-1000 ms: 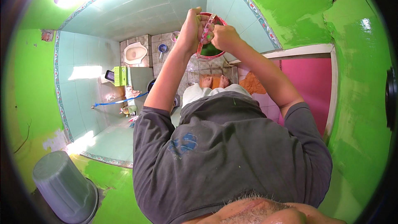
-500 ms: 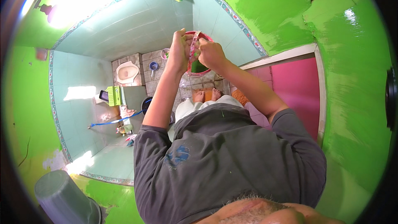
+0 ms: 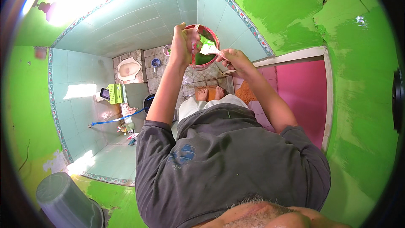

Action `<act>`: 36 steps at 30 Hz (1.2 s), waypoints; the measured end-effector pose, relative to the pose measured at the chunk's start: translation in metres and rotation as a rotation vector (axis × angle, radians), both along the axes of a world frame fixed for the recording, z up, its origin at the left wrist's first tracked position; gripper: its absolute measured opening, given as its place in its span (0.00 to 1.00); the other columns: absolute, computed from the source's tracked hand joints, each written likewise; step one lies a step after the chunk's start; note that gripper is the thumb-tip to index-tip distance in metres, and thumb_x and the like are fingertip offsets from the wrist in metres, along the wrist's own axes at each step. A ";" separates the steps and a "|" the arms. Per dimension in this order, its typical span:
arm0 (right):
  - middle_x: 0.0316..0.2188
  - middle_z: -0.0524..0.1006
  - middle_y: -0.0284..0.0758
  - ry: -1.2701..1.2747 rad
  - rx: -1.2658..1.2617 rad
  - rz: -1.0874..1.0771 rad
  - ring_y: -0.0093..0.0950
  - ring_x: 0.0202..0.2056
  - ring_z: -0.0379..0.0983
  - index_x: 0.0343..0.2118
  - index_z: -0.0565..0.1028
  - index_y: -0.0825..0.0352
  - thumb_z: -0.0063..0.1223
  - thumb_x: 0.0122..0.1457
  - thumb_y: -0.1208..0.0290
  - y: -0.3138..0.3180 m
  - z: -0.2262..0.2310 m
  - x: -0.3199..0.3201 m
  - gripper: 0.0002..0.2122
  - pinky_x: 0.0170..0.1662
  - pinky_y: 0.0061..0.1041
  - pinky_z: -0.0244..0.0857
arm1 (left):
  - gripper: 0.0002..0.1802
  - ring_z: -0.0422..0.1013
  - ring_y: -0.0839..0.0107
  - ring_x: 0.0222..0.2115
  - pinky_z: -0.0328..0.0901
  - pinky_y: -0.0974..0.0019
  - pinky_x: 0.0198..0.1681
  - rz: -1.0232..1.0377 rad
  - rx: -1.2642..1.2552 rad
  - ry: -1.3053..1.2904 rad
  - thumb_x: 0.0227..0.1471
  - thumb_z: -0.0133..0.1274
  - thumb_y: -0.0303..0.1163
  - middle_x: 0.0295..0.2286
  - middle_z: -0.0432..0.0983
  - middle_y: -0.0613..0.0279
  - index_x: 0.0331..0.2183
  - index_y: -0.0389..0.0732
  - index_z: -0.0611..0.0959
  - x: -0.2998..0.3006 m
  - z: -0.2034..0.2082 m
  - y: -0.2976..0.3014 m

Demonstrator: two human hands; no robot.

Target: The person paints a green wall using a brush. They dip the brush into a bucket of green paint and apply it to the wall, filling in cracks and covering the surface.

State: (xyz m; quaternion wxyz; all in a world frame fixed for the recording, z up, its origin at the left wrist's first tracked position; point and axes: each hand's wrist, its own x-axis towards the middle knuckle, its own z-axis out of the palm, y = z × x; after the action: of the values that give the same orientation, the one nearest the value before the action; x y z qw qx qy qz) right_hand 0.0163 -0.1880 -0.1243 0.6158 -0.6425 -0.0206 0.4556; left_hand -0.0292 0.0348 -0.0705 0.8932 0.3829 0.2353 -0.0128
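A red-rimmed paint bucket (image 3: 217,42) with green paint inside is held up in front of my body. My left hand (image 3: 182,47) is closed on the bucket at its left side, by the pale, red-smeared handle (image 3: 194,57) across the opening. My right hand (image 3: 237,61), to the right of the bucket, pinches the handle of a paintbrush (image 3: 209,47). The brush is pale toward its handle, and its bristles are bright green, over the bucket's mouth. My left fingertips are partly hidden by the bucket handle.
Below are a squat toilet (image 3: 128,69), a blue dipper (image 3: 156,63), a green basket (image 3: 114,93) and a blue hose (image 3: 112,122). An orange mat (image 3: 244,93) lies by the doorway with the pink panel (image 3: 301,93). A grey bucket (image 3: 63,198) stands at lower left.
My right hand has moved right and slightly down, away from the bucket's handle, and the paintbrush now shows. The bucket and my left hand have shifted slightly up.
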 end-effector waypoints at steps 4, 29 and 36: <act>0.35 0.76 0.32 0.056 0.044 0.036 0.12 0.27 0.67 0.51 0.67 0.69 0.49 0.64 0.62 0.000 0.004 -0.001 0.18 0.23 0.11 0.57 | 0.28 0.62 0.70 0.19 0.56 0.68 0.23 0.015 0.033 -0.002 0.57 0.32 0.50 0.24 0.69 0.60 0.39 0.32 0.71 0.001 0.003 0.007; 0.39 0.75 0.52 0.029 0.601 -0.541 0.40 0.40 0.78 0.31 0.68 0.78 0.40 0.63 0.77 0.067 0.013 0.225 0.09 0.44 0.28 0.77 | 0.27 0.65 0.70 0.17 0.57 0.69 0.17 0.259 -0.055 0.109 0.57 0.38 0.52 0.22 0.70 0.61 0.37 0.34 0.71 -0.075 -0.060 0.046; 0.33 0.77 0.57 -0.101 0.620 -0.779 0.33 0.31 0.80 0.28 0.70 0.79 0.43 0.60 0.82 0.078 0.110 0.243 0.06 0.34 0.23 0.80 | 0.24 0.63 0.73 0.17 0.55 0.71 0.17 0.313 -0.061 0.190 0.57 0.38 0.50 0.22 0.68 0.62 0.37 0.36 0.69 -0.091 -0.062 0.047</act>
State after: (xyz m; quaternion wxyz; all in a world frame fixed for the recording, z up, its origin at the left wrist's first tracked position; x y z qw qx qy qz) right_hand 0.2596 -0.1101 -0.0140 0.9005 -0.4104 0.0563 0.1325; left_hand -0.1206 0.0817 -0.1326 0.8692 0.3115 0.3750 0.0830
